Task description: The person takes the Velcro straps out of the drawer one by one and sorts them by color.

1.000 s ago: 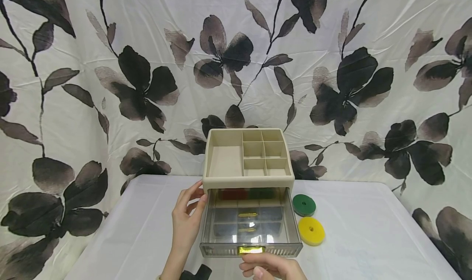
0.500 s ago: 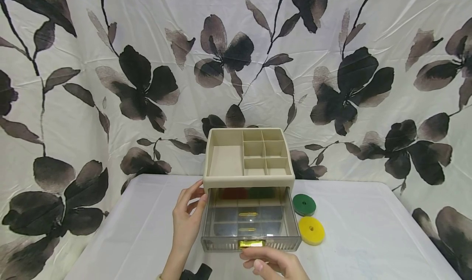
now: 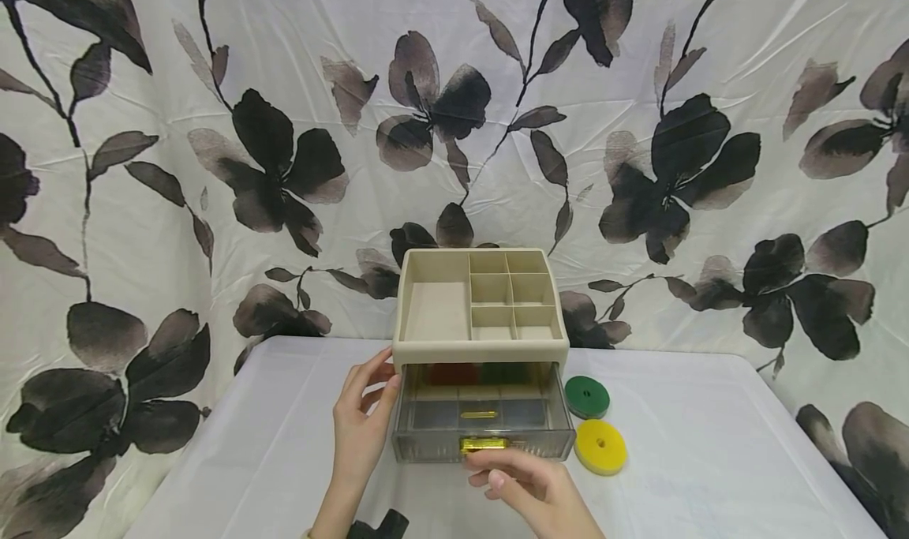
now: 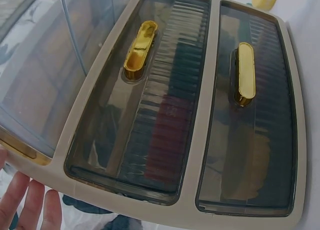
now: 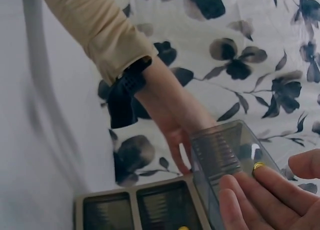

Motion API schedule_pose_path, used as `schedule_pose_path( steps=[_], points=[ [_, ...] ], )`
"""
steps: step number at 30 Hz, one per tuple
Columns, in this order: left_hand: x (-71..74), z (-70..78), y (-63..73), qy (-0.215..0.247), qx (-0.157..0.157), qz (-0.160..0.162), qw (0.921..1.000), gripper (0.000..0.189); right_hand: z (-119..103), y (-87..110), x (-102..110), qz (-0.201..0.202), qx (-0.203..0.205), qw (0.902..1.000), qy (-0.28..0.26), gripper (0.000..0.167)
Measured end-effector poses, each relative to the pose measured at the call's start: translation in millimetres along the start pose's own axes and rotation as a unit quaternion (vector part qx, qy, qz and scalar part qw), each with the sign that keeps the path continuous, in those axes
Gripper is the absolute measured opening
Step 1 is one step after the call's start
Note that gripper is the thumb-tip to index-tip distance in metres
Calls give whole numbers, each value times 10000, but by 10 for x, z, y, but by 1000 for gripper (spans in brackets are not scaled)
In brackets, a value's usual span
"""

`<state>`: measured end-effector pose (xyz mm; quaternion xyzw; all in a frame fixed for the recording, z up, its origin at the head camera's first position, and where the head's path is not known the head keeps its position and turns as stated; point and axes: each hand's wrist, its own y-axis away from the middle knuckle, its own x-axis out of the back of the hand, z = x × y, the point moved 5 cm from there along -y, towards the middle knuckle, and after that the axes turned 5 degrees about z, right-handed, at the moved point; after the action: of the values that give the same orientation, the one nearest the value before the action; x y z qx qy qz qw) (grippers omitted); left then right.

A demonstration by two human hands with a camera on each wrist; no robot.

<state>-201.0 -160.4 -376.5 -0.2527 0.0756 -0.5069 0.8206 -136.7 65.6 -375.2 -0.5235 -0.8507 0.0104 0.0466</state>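
A cream desktop organizer [image 3: 480, 352] has its clear top drawer [image 3: 426, 449] pulled partway out. The fingers of my right hand [image 3: 533, 492] are extended against the drawer front, at its gold handle [image 3: 484, 444]; the right wrist view has the fingertips right at this handle. My left hand [image 3: 364, 421] rests its fingers on the organizer's left side. Two lower drawers are closed in the left wrist view, each with a gold handle [image 4: 246, 74]. Behind their tinted fronts, a red block [image 4: 169, 135] and a yellowish shape [image 4: 252, 165] show faintly.
A green disc [image 3: 587, 398] and a yellow disc [image 3: 600, 447] lie on the white tabletop, right of the organizer. Divided trays [image 3: 490, 322] form its top. A floral cloth [image 3: 497, 160] hangs close behind. A dark wrist mount [image 3: 379, 525] shows beside the left forearm.
The top drawer has slid further back into the organizer, and my right hand has moved forward along with it. My left hand has stayed at the organizer's side.
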Motion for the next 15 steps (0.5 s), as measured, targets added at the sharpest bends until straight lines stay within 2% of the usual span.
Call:
schedule_pose_path(
  steps=[15],
  points=[
    [0, 3, -1, -58, 46, -5, 10000, 40, 42, -90, 55, 233, -235, 9993, -192, 38]
  ],
)
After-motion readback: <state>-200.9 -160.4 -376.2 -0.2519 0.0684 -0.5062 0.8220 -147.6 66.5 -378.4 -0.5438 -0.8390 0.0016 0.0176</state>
